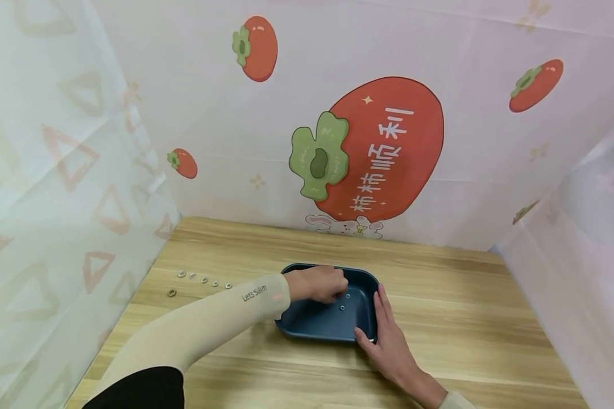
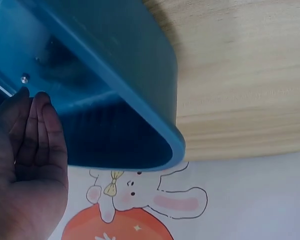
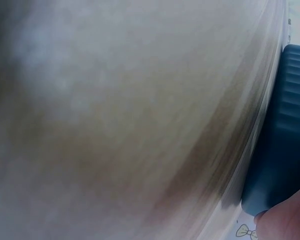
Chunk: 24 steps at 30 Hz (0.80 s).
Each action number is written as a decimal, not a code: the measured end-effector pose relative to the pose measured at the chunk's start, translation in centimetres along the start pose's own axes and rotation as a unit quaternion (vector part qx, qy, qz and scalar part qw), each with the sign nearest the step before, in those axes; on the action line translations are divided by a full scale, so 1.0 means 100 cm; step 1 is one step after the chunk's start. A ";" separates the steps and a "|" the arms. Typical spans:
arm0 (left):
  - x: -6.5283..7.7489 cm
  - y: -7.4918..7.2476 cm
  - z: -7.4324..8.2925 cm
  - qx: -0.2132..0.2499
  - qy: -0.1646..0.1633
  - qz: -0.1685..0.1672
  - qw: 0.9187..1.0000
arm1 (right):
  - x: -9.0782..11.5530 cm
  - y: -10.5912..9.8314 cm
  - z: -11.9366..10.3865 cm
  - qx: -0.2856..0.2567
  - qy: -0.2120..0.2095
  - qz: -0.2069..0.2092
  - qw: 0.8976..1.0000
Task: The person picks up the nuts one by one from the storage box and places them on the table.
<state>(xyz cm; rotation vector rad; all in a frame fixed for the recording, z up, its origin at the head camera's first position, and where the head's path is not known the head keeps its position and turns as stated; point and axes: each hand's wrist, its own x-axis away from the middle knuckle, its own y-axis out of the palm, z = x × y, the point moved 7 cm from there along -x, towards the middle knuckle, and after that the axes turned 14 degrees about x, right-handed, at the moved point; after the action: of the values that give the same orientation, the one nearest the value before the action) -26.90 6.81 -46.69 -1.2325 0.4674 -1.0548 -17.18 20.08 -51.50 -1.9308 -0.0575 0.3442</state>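
A dark blue plastic box [image 1: 312, 335] stands on the table, its open top facing up. My left hand [image 1: 321, 283] reaches into it with bent fingers. In the left wrist view the left thumb and fingertips sit close together with a narrow gap. Just beyond them lies a small metal nut [image 2: 25, 78], and nothing shows between the fingers. Two nuts [image 1: 342, 308] are visible on the box floor in the head view. My right hand [image 1: 391, 349] holds the box's near right corner, thumb over the front rim and fingers along the right side.
Several metal nuts [image 1: 204, 280] form a row on the left of the wooden table [image 1: 471, 324]. A darker nut [image 1: 171, 293] lies slightly nearer. A printed cloth [image 1: 471, 170] hangs behind the table, with similar cloths at both sides.
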 end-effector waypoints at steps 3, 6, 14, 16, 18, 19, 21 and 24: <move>-0.003 0.005 0.000 -0.006 -0.007 -0.008 1.000 | 0.000 0.000 0.001 0.001 0.002 -0.001 1.000; -0.006 0.008 0.001 -0.003 -0.011 -0.014 1.000 | 0.000 0.001 0.001 0.000 0.005 -0.005 1.000; -0.011 0.017 -0.002 -0.009 -0.010 -0.014 1.000 | 0.000 0.002 0.001 -0.001 0.004 -0.001 1.000; -0.012 0.018 -0.001 -0.008 -0.007 -0.013 1.000 | 0.000 0.002 0.002 -0.001 0.005 -0.002 1.000; -0.014 0.018 -0.001 -0.005 -0.002 -0.011 1.000 | 0.000 0.002 0.002 -0.002 0.008 -0.003 1.000; -0.015 0.018 -0.001 -0.005 -0.002 -0.011 1.000 | 0.000 0.002 0.002 -0.001 0.008 -0.003 1.000; -0.017 0.019 -0.001 -0.003 -0.002 -0.010 1.000 | 0.000 0.001 0.003 -0.002 0.009 -0.005 1.000; -0.019 0.021 -0.001 -0.004 -0.002 -0.008 1.000 | 0.000 0.002 0.002 -0.001 0.009 -0.006 1.000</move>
<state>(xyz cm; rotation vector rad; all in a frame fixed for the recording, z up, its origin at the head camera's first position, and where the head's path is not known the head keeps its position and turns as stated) -27.07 8.32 -49.09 -1.2462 0.4598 -1.0653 -17.24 20.23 -51.73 -1.9337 -0.0571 0.3201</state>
